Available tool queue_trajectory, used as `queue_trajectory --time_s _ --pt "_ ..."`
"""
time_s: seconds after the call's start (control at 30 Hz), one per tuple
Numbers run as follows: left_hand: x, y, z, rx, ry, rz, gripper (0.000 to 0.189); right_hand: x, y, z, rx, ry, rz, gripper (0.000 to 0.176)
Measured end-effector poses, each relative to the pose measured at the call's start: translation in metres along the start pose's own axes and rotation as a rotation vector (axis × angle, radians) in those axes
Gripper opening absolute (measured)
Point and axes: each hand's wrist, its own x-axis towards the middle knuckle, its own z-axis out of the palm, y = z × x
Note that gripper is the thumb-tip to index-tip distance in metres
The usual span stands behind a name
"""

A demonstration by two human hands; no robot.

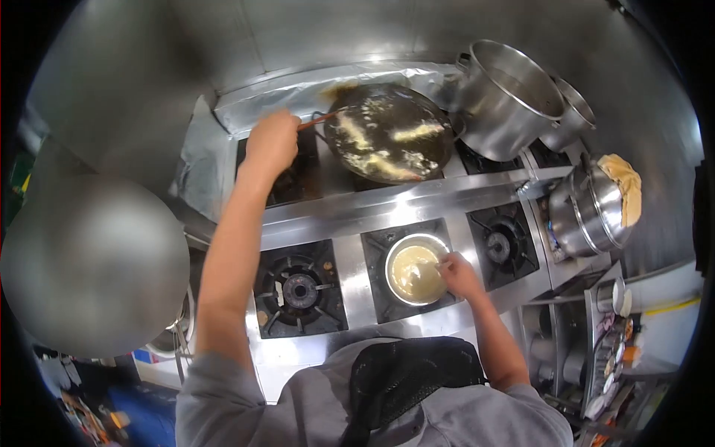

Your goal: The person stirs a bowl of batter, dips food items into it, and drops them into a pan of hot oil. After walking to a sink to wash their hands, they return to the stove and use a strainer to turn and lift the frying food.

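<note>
My left hand [274,140] is closed around thin reddish-brown chopsticks [319,120], whose far ends reach over the left rim of a wide dark wok [387,160]. Several long pale battered pieces [417,132] and loose white batter bits lie in the wok's oil. Closer to me, a round metal pot [390,287] of pale yellow batter [417,272] stands on a front burner. My right hand [461,276] is at this pot's right rim, fingers drawn together over the batter's edge. What those fingers hold, if anything, is hidden.
Two tall steel pots [495,112] stand behind on the right. Stacked steel pans [585,208] with a tan cloth [624,186] sit at the far right. Bare burners [300,290] flank the batter pot. A large rounded metal surface [97,261] fills the left.
</note>
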Motion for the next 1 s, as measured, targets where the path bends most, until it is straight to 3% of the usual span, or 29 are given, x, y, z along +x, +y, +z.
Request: queue_trajectory --time_s 0.13,0.2,0.3,0.37,0.43,0.47,0.57,0.7,0.77,0.83,0.87,0.9,0.93,0.97,1.0 --pt "-0.091 0.017 -0.055 -0.331 0.297 -0.127 0.016 0.004 0.007 0.012 0.062 -0.044 -0.003 0.030" --pt "-0.121 0.022 -0.082 -0.218 0.313 -0.221 0.017 0.007 0.005 0.018 0.178 -0.104 0.025 0.032" --pt "-0.141 0.011 -0.099 0.016 0.276 -0.213 0.021 0.028 0.028 0.038 0.216 -0.209 -0.106 0.036" --pt "-0.136 -0.002 -0.086 0.166 0.032 -0.145 0.019 0.029 0.014 0.043 0.224 -0.265 -0.121 0.037" --pt "-0.143 0.005 -0.099 0.250 -0.075 -0.136 0.017 0.033 0.007 0.051 0.231 -0.307 -0.150 0.038" --pt "-0.150 0.009 -0.119 0.255 -0.113 -0.128 0.016 0.037 0.005 0.053 0.239 -0.320 -0.168 0.039" --pt "-0.188 0.004 -0.185 0.303 0.075 -0.169 0.017 0.040 -0.014 0.055 0.238 -0.336 -0.204 0.032" --pt "-0.236 -0.005 -0.316 0.524 0.279 -0.254 0.036 0.044 -0.019 0.062 0.200 -0.329 -0.205 0.031" --pt "-0.263 -0.021 -0.380 0.535 0.541 -0.131 0.031 0.041 -0.021 0.066 0.230 -0.286 -0.279 0.031" --pt "-0.290 -0.005 -0.475 0.287 0.091 -0.378 0.046 0.031 -0.040 0.058 0.171 -0.308 -0.250 0.029" --pt "-0.311 -0.081 -0.466 0.368 0.422 -0.428 0.031 0.025 -0.039 0.059 0.161 -0.233 -0.244 0.029" --pt "-0.350 -0.142 -0.492 0.227 0.351 -0.415 0.037 0.026 -0.032 0.057 0.119 -0.186 -0.306 0.030" --pt "-0.368 -0.150 -0.503 0.527 0.216 -0.153 0.040 0.018 -0.050 0.047 0.139 -0.247 -0.185 0.029" --pt "-0.370 -0.153 -0.495 0.320 0.251 -0.517 0.042 0.019 -0.044 0.047 0.193 -0.242 -0.148 0.030" --pt "-0.380 -0.187 -0.491 0.256 0.215 -0.548 0.041 0.022 -0.028 0.049 0.264 -0.217 -0.183 0.031"
